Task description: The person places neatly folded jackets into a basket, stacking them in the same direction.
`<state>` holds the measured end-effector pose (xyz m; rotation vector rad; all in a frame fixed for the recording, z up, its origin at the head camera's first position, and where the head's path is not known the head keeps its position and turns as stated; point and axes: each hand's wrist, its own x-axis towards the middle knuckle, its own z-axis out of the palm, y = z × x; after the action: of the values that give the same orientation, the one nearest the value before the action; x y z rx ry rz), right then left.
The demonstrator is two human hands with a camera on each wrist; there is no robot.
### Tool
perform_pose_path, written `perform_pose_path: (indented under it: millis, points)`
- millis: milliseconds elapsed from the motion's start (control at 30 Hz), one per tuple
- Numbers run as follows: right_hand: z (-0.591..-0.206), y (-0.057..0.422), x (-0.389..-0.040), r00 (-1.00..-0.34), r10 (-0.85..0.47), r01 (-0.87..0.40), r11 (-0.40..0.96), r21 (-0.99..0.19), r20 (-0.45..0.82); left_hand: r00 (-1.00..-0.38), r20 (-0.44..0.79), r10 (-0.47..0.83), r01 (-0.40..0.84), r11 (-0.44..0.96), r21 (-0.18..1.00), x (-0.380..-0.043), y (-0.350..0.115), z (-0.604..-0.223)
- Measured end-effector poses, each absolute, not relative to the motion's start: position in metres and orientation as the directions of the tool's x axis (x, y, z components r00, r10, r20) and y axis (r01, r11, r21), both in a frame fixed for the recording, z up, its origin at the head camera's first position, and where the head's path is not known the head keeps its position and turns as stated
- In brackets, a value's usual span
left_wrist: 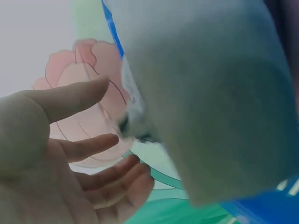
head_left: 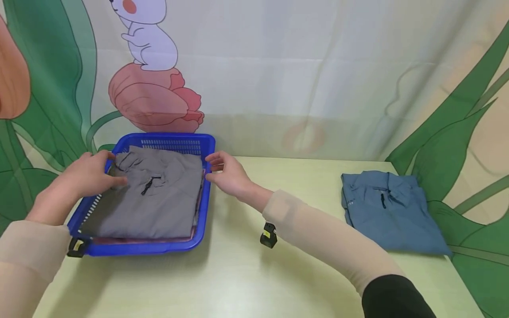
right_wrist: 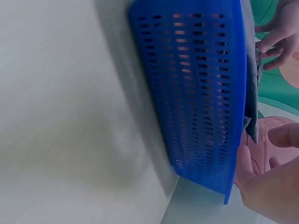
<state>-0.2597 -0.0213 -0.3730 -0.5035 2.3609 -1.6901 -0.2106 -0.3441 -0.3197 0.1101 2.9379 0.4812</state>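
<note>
A folded grey zip-neck top (head_left: pixel 167 203) lies in a blue plastic basket (head_left: pixel 204 212), on top of other folded cloth with a pinkish edge. My left hand (head_left: pixel 89 174) is over the basket's left rim, thumb above the top's edge. In the left wrist view, the left hand's fingers (left_wrist: pixel 110 177) are spread and loosely bent beside the grey top, with nothing between them. My right hand (head_left: pixel 230 174) is at the basket's right rim. From the right wrist, one of its fingertips (right_wrist: pixel 244 156) shows right at the rim, with the thumb and fingers apart.
A folded blue zip-neck top (head_left: pixel 391 212) lies on the right of the pale table (head_left: pixel 254 282). Behind the table hangs a curtain (head_left: pixel 278 79) printed with plants and an animal. Small black wrist devices (head_left: pixel 268 235) hang below both forearms.
</note>
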Motion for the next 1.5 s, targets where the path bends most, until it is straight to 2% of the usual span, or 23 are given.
perform_pose_path:
  millis: [167,300,400,533,633,767,1033,1200,1500]
  points:
    - [-0.380,-0.011,-0.259,-0.892,-0.447,-0.229,0.317,-0.920,0.068,-0.982,-0.139,0.128,0.084,0.955,0.285,-0.211,-0.332,-0.320]
    - [-0.385,0.002,-0.260,-0.878,-0.473,-0.248,0.318,-0.915,0.074,-0.964,-0.205,0.172,0.112,0.954,0.276,-0.216,-0.330,-0.323]
    - [-0.389,0.014,-0.262,-0.882,-0.466,-0.238,0.317,-0.918,0.068,-0.932,-0.296,0.209,0.120,0.949,0.291,-0.221,-0.335,-0.326]
    - [-0.395,0.034,-0.264,-0.900,-0.434,-0.215,0.338,-0.916,0.051,-0.860,-0.433,0.271,0.122,0.932,0.341,-0.229,-0.343,-0.330]
    - [-0.399,0.052,-0.268,-0.907,-0.418,-0.216,0.363,-0.907,0.049,-0.827,-0.471,0.307,0.141,0.924,0.355,-0.233,-0.346,-0.330]
    - [-0.400,0.078,-0.270,-0.909,-0.415,-0.231,0.404,-0.885,0.048,-0.842,-0.438,0.313,0.167,0.926,0.339,-0.230,-0.343,-0.330]
    - [-0.404,0.129,-0.270,-0.906,-0.416,-0.316,0.540,-0.780,0.079,-0.906,-0.265,0.329,0.252,0.924,0.288,-0.223,-0.315,-0.320]
    - [-0.408,0.150,-0.266,-0.884,-0.452,-0.400,0.602,-0.692,0.117,-0.898,-0.185,0.399,0.344,0.899,0.270,-0.215,-0.285,-0.311]
    - [-0.404,0.181,-0.261,-0.872,-0.464,-0.467,0.699,-0.542,0.153,-0.871,-0.162,0.464,0.406,0.865,0.295,-0.192,-0.240,-0.306]
